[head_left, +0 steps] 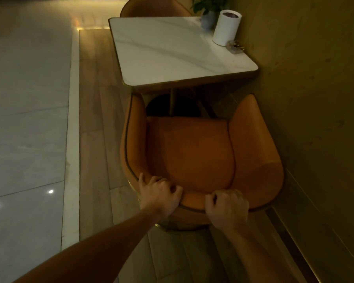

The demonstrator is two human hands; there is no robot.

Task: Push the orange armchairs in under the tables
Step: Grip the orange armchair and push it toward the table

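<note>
Both hands are closed over the top edge of the orange armchair's (192,152) backrest, left hand (161,196) and right hand (227,207), probably so the push goes straight. The armchair stands just before the marble table (172,50), seat not yet under it.
</note>
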